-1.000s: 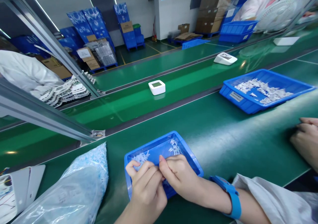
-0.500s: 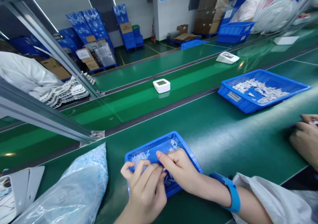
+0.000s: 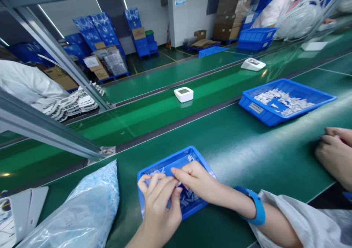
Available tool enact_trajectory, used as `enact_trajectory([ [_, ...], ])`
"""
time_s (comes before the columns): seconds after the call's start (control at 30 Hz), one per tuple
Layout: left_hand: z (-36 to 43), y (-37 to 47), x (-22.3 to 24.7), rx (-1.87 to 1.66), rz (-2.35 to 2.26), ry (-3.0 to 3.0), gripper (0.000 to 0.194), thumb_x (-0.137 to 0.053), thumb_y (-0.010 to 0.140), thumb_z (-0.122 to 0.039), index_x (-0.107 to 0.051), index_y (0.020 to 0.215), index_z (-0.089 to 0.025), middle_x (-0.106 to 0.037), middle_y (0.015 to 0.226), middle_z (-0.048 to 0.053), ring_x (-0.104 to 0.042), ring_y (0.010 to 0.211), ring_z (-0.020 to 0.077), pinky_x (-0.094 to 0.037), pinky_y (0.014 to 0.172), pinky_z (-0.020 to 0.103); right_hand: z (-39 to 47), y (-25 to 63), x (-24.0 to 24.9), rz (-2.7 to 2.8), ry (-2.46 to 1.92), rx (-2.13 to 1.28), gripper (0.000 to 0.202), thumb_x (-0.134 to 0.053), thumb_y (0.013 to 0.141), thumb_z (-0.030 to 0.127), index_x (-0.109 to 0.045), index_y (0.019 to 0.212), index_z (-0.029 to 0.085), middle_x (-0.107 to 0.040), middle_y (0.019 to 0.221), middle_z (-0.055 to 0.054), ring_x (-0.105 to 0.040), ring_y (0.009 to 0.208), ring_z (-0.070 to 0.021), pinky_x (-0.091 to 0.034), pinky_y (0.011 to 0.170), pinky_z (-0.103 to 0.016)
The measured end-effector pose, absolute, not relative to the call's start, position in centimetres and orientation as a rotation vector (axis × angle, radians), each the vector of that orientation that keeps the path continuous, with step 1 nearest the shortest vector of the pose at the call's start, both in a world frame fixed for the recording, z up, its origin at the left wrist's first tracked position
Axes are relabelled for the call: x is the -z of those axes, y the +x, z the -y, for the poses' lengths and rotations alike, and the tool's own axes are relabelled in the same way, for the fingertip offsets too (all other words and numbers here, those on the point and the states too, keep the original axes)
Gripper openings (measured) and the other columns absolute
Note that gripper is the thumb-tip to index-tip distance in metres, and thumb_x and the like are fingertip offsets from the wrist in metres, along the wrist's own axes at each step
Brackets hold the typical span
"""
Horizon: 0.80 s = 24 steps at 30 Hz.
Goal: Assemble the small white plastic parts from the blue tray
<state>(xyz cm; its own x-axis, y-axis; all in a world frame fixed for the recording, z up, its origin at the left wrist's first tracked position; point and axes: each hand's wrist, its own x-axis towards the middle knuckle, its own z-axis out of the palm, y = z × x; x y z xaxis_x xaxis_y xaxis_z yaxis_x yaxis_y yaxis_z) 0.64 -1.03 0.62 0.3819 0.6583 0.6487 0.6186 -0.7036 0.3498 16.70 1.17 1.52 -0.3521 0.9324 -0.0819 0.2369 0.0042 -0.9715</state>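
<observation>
My left hand point(image 3: 162, 200) and my right hand point(image 3: 196, 178) meet above a small blue tray point(image 3: 176, 162) on the green table. Fingers of both are pinched together, and a tiny white piece point(image 3: 178, 184) shows between them; its shape is too small to tell. Small pale strips point(image 3: 189, 198) lie in the tray beneath. A blue band point(image 3: 257, 207) is round my right wrist. To the left of the tray rests a clear plastic bag point(image 3: 90, 204) full of pale blue and white bits.
A larger blue tray point(image 3: 255, 110) of white pieces stands at the right. Another person's hands point(image 3: 335, 152) are at the right edge. White devices point(image 3: 184, 94) sit on the green conveyor point(image 3: 145, 112). A metal frame point(image 3: 55, 130) crosses the left side, above white housings point(image 3: 27, 211).
The nearer white device has shifted right along the conveyor. My left thumb stands further from its fingers, and both hands stay together over the small tray. The view has shifted slightly.
</observation>
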Motion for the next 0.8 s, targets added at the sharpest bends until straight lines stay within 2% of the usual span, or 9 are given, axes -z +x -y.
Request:
enact_trajectory([
  [0.07,0.8,0.5,-0.5,-1.224,-1.271,2.565,0.024,-0.058,0.084,-0.014,-0.060,0.107,-0.019,-0.072,0.098,0.007,-0.063,0.087,0.0228,-0.032,0.084,0.041,-2.3,19.0,-2.8,1.741,-1.289,-1.147,0.054,-0.040,0.095,0.047,-0.047,0.052,0.016,-0.046,0.050,0.003,-0.043,0.051,-0.0092,-0.033,0.053,-0.023],
  [0.13,0.7,0.4,-0.4,-1.212,-1.347,2.535,0.028,-0.056,0.086,-0.015,-0.057,0.114,-0.019,-0.070,0.105,0.009,-0.063,0.093,0.0240,-0.034,0.086,0.041,-3.7,22.2,-3.7,1.811,-1.477,-0.815,0.051,-0.039,0.096,0.048,-0.051,0.057,0.017,-0.052,0.055,0.001,-0.047,0.056,-0.0116,-0.033,0.056,-0.025],
  [0.27,0.6,0.7,-0.1,-1.220,-1.328,2.493,0.025,-0.053,0.087,-0.011,-0.059,0.110,-0.020,-0.070,0.101,0.007,-0.063,0.093,0.0227,-0.039,0.086,0.040,-6.1,29.1,-3.2,1.754,-2.284,-0.171,0.041,-0.039,0.097,0.039,-0.058,0.070,0.015,-0.061,0.071,-0.009,-0.057,0.069,-0.0202,-0.038,0.062,-0.029],
  [0.37,0.6,0.7,-0.1,-1.301,-1.308,2.433,0.022,-0.053,0.086,-0.010,-0.061,0.104,-0.020,-0.070,0.097,0.006,-0.063,0.091,0.0216,-0.041,0.085,0.039,-6.6,31.5,-1.9,1.601,-2.458,-0.013,0.031,-0.043,0.096,0.032,-0.060,0.098,0.005,-0.060,0.096,-0.025,-0.059,0.091,-0.0341,-0.043,0.069,-0.038],
  [0.47,0.5,0.5,0.0,-1.334,-1.329,2.314,0.019,-0.054,0.086,-0.012,-0.064,0.100,-0.021,-0.070,0.095,0.005,-0.063,0.091,0.0215,-0.044,0.084,0.038,-6.7,30.7,-1.3,1.665,-2.361,0.016,0.037,-0.045,0.095,0.030,-0.052,0.120,0.004,-0.053,0.116,-0.030,-0.053,0.106,-0.0391,-0.045,0.077,-0.045],
  [0.53,0.5,0.3,-0.1,-1.330,-1.354,2.162,0.018,-0.055,0.087,-0.016,-0.065,0.102,-0.021,-0.069,0.098,0.006,-0.062,0.092,0.0210,-0.046,0.083,0.037,-6.6,28.8,-1.7,1.818,-2.198,-0.035,0.034,-0.047,0.095,0.030,-0.054,0.123,0.012,-0.055,0.121,-0.021,-0.054,0.109,-0.0320,-0.045,0.086,-0.041],
  [0.63,0.6,0.2,-0.3,-1.414,-1.387,1.801,0.030,-0.054,0.090,-0.022,-0.056,0.119,-0.021,-0.066,0.102,0.007,-0.062,0.089,0.0178,-0.049,0.080,0.032,-5.8,25.2,-3.1,2.075,-1.676,-0.296,0.023,-0.045,0.097,0.026,-0.062,0.109,0.017,-0.063,0.112,-0.010,-0.059,0.102,-0.0195,-0.045,0.089,-0.029],
  [0.7,0.6,0.3,-0.4,-1.475,-1.372,1.600,0.038,-0.054,0.091,-0.024,-0.046,0.128,-0.021,-0.066,0.097,0.006,-0.062,0.087,0.0160,-0.049,0.078,0.028,-4.9,22.9,-4.1,2.139,-1.312,-0.484,0.027,-0.039,0.099,0.023,-0.065,0.099,0.015,-0.066,0.100,-0.008,-0.062,0.092,-0.0171,-0.047,0.084,-0.028],
  [0.8,0.5,0.3,-0.6,-1.439,-1.352,1.571,0.037,-0.055,0.090,-0.025,-0.045,0.125,-0.020,-0.065,0.093,0.005,-0.062,0.086,0.0159,-0.049,0.078,0.028,-3.6,20.3,-4.6,2.345,-1.057,-0.619,0.022,-0.045,0.095,0.017,-0.067,0.094,0.015,-0.068,0.091,-0.007,-0.063,0.087,-0.0181,-0.046,0.078,-0.029],
])
